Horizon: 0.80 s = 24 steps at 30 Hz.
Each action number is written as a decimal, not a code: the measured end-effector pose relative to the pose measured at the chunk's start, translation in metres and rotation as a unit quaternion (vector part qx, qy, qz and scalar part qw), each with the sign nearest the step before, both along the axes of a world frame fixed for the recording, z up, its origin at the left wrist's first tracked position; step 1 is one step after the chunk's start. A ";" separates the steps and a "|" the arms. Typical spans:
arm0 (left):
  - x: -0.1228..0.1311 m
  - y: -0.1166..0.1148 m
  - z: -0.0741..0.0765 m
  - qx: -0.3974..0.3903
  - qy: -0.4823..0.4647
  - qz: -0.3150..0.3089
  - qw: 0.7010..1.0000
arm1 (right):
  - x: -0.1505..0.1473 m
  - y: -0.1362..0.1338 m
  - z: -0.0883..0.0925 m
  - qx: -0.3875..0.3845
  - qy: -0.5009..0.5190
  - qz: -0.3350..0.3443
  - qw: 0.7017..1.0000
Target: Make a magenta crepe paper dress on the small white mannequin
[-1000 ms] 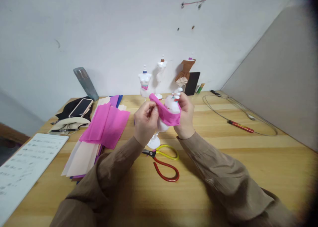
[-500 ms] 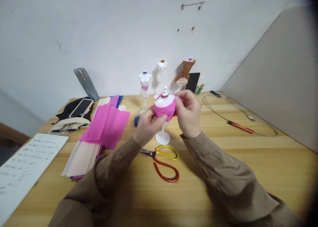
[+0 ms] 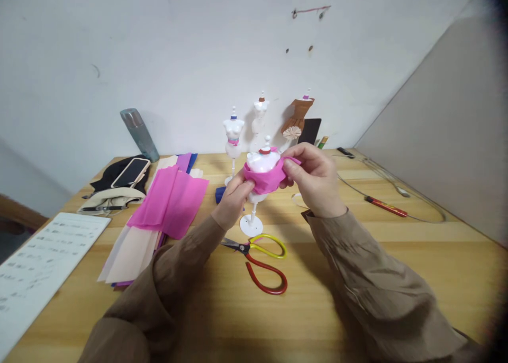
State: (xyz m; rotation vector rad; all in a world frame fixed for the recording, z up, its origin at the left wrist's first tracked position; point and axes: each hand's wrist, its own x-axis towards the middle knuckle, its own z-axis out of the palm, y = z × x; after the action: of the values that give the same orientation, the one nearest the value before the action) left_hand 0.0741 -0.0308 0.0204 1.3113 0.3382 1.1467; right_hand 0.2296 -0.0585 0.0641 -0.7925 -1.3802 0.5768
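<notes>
A small white mannequin [image 3: 260, 162] on a round stand is held upright above the wooden table [image 3: 397, 257]. A strip of pink crepe paper [image 3: 266, 181] is wrapped round its chest. My left hand [image 3: 232, 200] grips the mannequin's body and the paper from the left, fingers closed. My right hand [image 3: 315, 180] pinches the paper's free end at the right side, thumb and fingers pressed together. Both sleeves are brown.
Red and yellow scissors [image 3: 260, 260] lie just below the mannequin. A stack of pink, cream and purple paper sheets [image 3: 159, 215] lies at left, beside a phone [image 3: 130, 172], a bottle [image 3: 139, 134] and a printed sheet [image 3: 35, 262]. Three more mannequins [image 3: 233, 135] stand at the back. A cable [image 3: 389, 204] lies at right.
The mannequin went from tilted to upright, and the pink strip has been drawn round its chest. My right hand has pulled the paper's end out to the right.
</notes>
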 end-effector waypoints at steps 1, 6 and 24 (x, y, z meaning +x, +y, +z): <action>0.001 -0.001 0.001 0.000 -0.013 0.003 1.000 | -0.001 0.000 0.000 -0.002 0.000 0.011 1.000; 0.005 0.001 0.001 -0.007 -0.088 0.034 0.996 | -0.001 -0.006 0.002 -0.007 -0.041 0.055 0.998; -0.004 0.005 0.002 -0.073 -0.041 0.033 0.996 | 0.015 -0.003 0.007 0.048 -0.135 0.004 0.990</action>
State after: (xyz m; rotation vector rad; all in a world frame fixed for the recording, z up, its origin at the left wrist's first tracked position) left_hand 0.0700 -0.0257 0.0225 1.1298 0.3992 1.2053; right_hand 0.2450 -0.0618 0.0713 -0.8090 -1.6473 0.4146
